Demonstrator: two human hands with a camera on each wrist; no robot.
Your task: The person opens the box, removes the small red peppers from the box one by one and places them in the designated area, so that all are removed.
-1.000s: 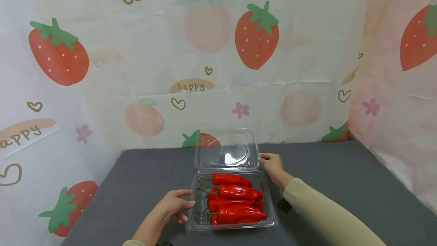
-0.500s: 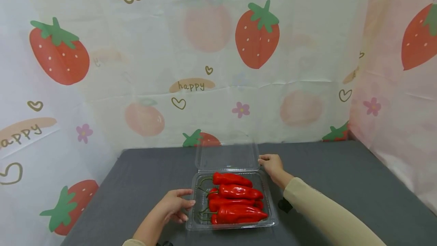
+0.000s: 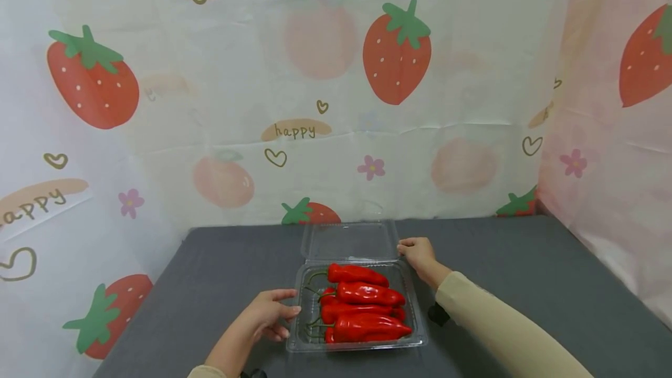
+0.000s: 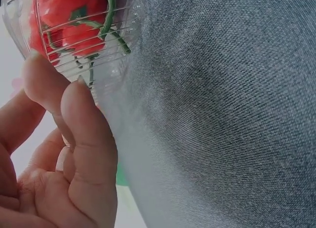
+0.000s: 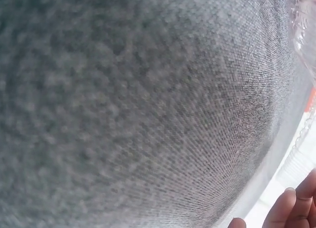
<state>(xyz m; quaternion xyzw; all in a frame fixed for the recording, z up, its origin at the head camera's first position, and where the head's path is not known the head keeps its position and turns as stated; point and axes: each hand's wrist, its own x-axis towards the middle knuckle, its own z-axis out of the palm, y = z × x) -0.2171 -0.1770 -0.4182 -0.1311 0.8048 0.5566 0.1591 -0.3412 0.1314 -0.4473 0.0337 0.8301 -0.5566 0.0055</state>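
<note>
Right hand (image 3: 418, 252) loosely parted beside clear lid (image 3: 350, 242), left hand (image 3: 268, 315) relaxed at tray (image 3: 362, 347) of peppers (image 3: 367, 308), backdrop (image 3: 325, 185) reading "happy"

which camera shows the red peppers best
The head view: it shows the red peppers from above, lying in the open clear container. The left wrist view catches only part of them, with green stems, through the container's side. The right wrist view has at most a red sliver, top right.

Left hand (image 3: 266, 317) at left side of box (image 3: 367, 347), thumb (image 3: 289, 312) and forefinger (image 3: 282, 294) apart, right hand (image 3: 419, 254) by its far right corner.
</note>
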